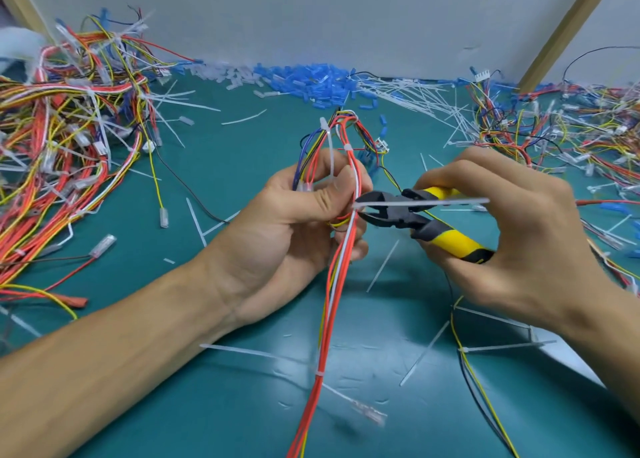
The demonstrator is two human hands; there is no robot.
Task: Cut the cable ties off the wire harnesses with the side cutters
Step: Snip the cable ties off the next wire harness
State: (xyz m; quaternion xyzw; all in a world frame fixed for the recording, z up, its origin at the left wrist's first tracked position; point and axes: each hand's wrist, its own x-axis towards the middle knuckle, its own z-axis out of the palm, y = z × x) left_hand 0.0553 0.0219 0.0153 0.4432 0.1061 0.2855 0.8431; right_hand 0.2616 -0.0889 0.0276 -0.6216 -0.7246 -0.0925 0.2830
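My left hand [298, 215] grips a wire harness [337, 284] of red, white and yellow wires above the green mat. A white cable tie [415, 202] wraps the bundle by my thumb, its long tail sticking out to the right. My right hand [512, 229] holds the yellow-and-black side cutters [422, 222] by the handles. Their dark jaws are parted around the tie's base, right beside the wires. Two more ties [330, 146] sit higher on the harness, and another one [319, 373] lower down.
A large tangle of harnesses [69, 139] fills the left side of the mat [225, 167]. Another pile [561, 128] lies at the right. Blue connector sleeves [311, 80] line the back wall. Cut white ties are scattered across the mat.
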